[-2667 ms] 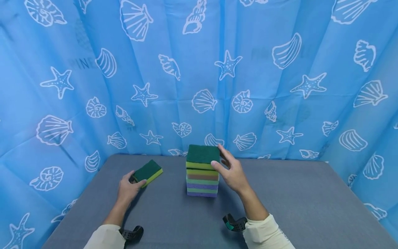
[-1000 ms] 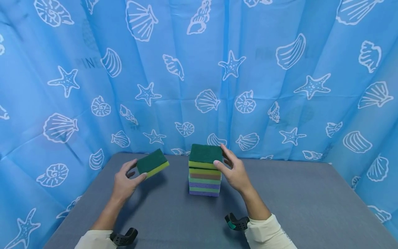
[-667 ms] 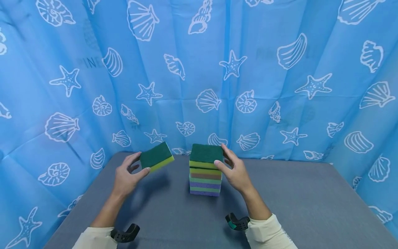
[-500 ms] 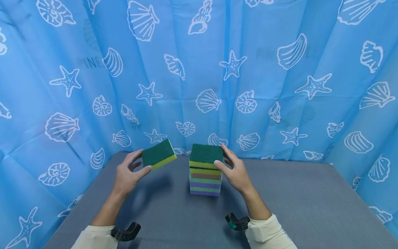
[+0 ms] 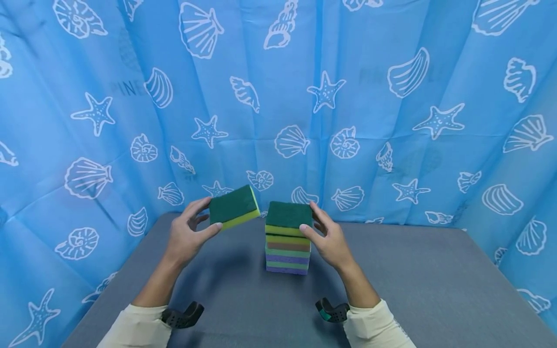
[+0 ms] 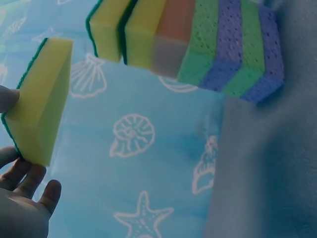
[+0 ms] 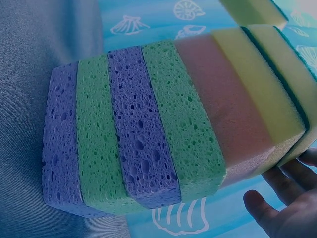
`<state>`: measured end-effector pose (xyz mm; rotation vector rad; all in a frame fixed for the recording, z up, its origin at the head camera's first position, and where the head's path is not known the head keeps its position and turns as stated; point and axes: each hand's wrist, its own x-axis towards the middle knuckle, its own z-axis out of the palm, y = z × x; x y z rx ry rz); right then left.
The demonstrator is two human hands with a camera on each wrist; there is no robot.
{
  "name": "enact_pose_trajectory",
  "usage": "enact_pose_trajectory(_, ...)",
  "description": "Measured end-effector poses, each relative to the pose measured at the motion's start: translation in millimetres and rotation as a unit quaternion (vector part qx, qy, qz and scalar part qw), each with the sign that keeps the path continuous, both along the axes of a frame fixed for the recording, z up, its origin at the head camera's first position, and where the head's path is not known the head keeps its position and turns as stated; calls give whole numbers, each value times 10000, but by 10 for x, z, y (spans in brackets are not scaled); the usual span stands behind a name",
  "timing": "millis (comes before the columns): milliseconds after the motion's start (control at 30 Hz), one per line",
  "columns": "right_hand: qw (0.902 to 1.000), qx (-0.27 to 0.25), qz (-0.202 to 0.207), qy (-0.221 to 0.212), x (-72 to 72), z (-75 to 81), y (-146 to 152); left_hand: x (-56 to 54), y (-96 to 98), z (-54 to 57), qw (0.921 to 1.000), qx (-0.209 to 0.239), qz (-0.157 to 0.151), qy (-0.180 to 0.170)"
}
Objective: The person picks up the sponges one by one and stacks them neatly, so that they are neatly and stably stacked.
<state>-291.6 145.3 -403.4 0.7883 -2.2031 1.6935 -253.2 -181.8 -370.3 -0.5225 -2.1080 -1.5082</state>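
My left hand (image 5: pixel 187 237) pinches a yellow scouring sponge (image 5: pixel 234 205) with a dark green scrubbing face up. It is held in the air, tilted, left of the stack and apart from it; in the left wrist view, fingertips and thumb grip this sponge (image 6: pixel 42 101) at one end. The sponge stack (image 5: pixel 287 253) stands upright, purple and green layers below, then a pinkish-brown one and two yellow-green scouring sponges. My right hand (image 5: pixel 328 241) holds the right end of the top sponge (image 5: pixel 287 215), thumb at the front corner, fingers towards the back.
A grey cloth-covered table (image 5: pixel 413 280) lies under the stack. Behind it hangs a blue curtain (image 5: pixel 361 116) printed with white shells and starfish, which also closes in the left and right sides. Black straps (image 5: pixel 183 316) sit at both wrists.
My left hand has lifted the scouring sponge off the table, carrying it up and right towards the stack and tilting it. My right hand has stayed at the top sponge.
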Motion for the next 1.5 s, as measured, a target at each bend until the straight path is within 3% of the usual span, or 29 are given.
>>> enact_pose_trajectory(333,9999,-132,30,-39,-5,-8,37,-98,189,136,9987,-96,-491,-43)
enact_pose_trajectory(733,9999,3,-35,-121,8,15,30,-192,366,274,9961,-271,-838,-50)
enact_pose_trajectory(1500,9998,31,-92,-189,6,14,-4,-358,650,341,9912,-426,-1214,-316)
